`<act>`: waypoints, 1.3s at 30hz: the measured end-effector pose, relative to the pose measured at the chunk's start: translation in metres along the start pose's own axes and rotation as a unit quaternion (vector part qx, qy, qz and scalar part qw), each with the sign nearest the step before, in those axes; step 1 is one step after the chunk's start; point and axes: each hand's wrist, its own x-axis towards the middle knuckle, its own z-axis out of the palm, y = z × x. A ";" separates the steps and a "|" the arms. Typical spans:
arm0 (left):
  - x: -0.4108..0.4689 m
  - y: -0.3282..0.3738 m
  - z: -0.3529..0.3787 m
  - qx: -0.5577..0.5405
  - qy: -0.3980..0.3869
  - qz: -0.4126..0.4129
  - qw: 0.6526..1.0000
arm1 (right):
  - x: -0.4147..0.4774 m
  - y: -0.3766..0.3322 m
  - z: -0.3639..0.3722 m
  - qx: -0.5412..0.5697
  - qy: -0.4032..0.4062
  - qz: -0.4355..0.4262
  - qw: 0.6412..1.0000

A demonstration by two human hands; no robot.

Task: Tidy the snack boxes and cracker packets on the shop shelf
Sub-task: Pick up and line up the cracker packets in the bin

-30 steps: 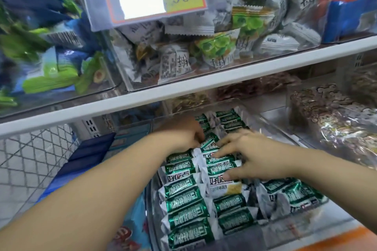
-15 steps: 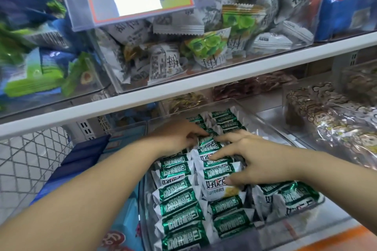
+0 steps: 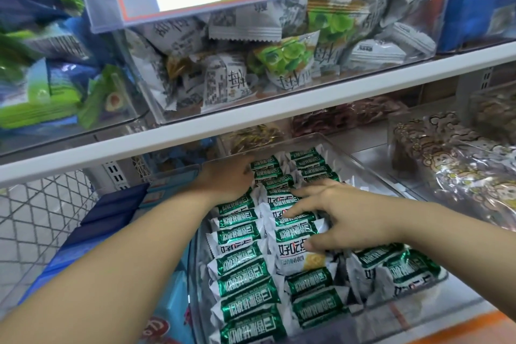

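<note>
Under white shelf [image 3: 279, 117], clear bin [image 3: 371, 173], cracker packets [image 3: 245, 265]

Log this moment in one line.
phase: straightening rows | left hand: on far green cracker packets, grip unclear | right hand: open fingers pressing middle row | clear bin: right-side packets leaning

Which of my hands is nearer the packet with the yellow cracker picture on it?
Right. The right hand touches that packet with its thumb; the left hand is farther back in the clear bin, at the far end of the left row of green packets.
</note>
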 end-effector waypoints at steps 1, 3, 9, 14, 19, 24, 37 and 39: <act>0.001 0.003 0.000 0.017 -0.009 0.019 1.000 | 0.000 0.000 0.000 0.002 -0.001 0.000 1.000; 0.005 0.008 0.000 0.075 -0.023 0.064 0.995 | -0.001 0.001 0.001 0.004 0.002 -0.001 1.000; 0.017 0.002 -0.001 0.038 -0.115 0.082 0.989 | 0.001 0.002 0.002 0.008 0.007 -0.006 1.000; 0.009 0.000 -0.002 -0.055 0.009 -0.008 0.998 | -0.001 0.003 0.002 0.021 0.021 -0.010 1.000; 0.010 -0.001 0.003 -0.040 0.008 -0.047 0.998 | 0.001 0.004 0.005 0.008 0.035 -0.018 0.999; 0.014 0.010 0.001 -0.076 -0.010 -0.033 0.997 | 0.000 0.003 0.005 -0.006 0.042 -0.022 0.999; -0.059 0.066 -0.038 -0.009 -0.101 0.018 0.995 | -0.024 -0.006 -0.017 -0.026 0.109 -0.005 0.994; -0.077 0.079 -0.033 0.032 -0.110 0.048 0.992 | -0.047 -0.001 -0.023 -0.014 0.141 0.003 0.990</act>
